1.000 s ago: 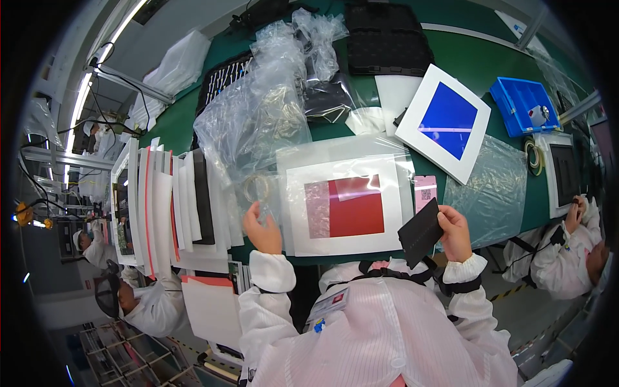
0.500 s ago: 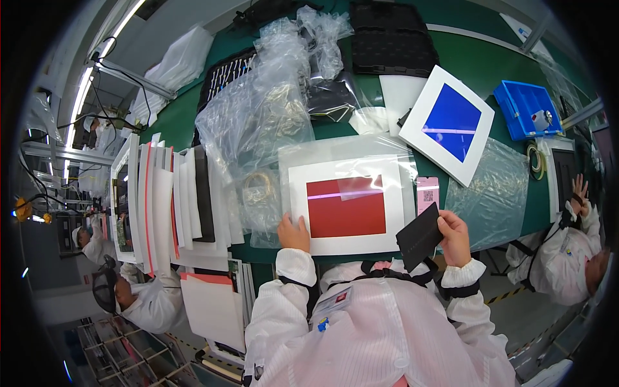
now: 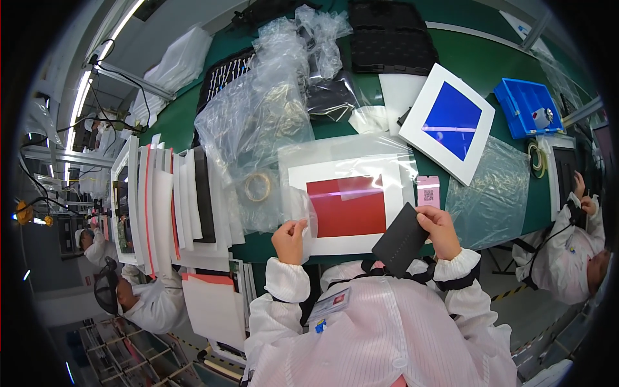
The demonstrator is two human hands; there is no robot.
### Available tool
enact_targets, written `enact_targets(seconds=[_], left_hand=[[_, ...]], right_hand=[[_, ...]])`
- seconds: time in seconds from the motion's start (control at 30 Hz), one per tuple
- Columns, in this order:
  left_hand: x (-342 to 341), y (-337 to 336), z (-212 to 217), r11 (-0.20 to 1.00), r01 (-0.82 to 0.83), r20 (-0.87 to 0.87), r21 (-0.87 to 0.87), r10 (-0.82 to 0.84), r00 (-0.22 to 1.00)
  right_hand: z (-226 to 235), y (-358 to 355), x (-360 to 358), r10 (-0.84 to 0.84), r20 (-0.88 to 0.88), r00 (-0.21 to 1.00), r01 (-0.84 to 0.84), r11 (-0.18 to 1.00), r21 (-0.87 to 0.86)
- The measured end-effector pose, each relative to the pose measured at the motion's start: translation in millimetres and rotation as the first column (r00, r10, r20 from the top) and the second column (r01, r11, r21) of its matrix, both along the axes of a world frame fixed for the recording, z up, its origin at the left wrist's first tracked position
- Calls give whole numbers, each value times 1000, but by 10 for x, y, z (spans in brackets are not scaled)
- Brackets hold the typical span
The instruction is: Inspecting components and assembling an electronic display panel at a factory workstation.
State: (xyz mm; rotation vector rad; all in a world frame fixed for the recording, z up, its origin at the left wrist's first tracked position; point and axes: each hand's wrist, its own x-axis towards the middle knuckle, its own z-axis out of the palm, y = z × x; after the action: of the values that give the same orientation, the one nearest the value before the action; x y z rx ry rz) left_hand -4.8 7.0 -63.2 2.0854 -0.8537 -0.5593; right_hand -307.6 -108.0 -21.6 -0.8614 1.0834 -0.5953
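Note:
My left hand point(image 3: 290, 241), its fingers pinched, grips the lower left edge of clear plastic film point(image 3: 303, 153). That edge is raised off a white-framed panel with a red middle point(image 3: 348, 209), which lies flat in front of me. Whether the film is a loose sheet or a bag around the panel, I cannot tell. In my right hand point(image 3: 441, 232) is a flat black card point(image 3: 401, 240), tilted over the panel's lower right corner. Just behind that hand lies a pink label with a square code point(image 3: 428, 191).
A second white frame with a blue middle point(image 3: 451, 122) rests at the right, near a blue bin point(image 3: 527, 108). Crumpled plastic point(image 3: 255, 109) and a tape roll point(image 3: 258, 186) are at the left. Upright panels point(image 3: 184, 200) crowd the left end. Co-workers point(image 3: 570, 251) sit on both sides.
My left hand has pinched the film's edge and raised it off the panel's lower left corner. My right hand has moved slightly left with the black card.

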Motion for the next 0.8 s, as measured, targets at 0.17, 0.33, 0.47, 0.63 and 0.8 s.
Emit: enact_targets(seconds=[0.17, 0.33, 0.47, 0.63, 0.8], left_hand=[[-76, -8, -66, 997, 42, -465, -68, -69, 883], [-246, -28, 150, 997, 72, -387, 17, -60, 920], [-373, -29, 195, 976, 216, 157, -16, -211, 965], [-434, -89, 328, 961, 276, 100, -9, -274, 956], [-419, -59, 428, 955, 298, 35, -1, -297, 954]], right_hand=[[-83, -70, 321, 175, -48, 983, -180, 974, -139], [0, -139, 549, 280, -106, 954, -297, 930, -215], [95, -130, 773, 476, -64, 877, -470, 823, -318], [30, 4, 1023, 616, -88, 783, -615, 745, -259], [-88, 16, 1159, 393, -361, 846, -494, 833, -249]])
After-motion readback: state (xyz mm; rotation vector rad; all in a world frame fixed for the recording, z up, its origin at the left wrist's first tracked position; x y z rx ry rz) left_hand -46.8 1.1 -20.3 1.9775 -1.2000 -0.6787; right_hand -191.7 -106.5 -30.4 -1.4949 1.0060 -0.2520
